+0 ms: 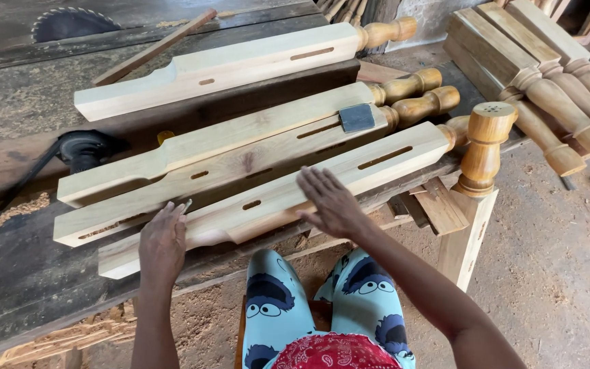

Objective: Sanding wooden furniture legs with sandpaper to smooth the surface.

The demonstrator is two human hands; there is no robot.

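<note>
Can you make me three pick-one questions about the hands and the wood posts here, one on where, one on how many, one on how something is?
1. Where does the left hand rest?
A. on the nearest post
B. on the saw blade
C. on the floor

2. How many posts lie across the bench by the hands?
A. two
B. four
C. seven

3. How is the right hand?
A. a fist
B. open, fingers spread
C. gripping a hammer

Answers:
1 A, its fingers lie on that post's near end.
2 B, four long slotted posts lie side by side.
3 B, its palm lies flat over the nearest post, holding nothing.
</note>
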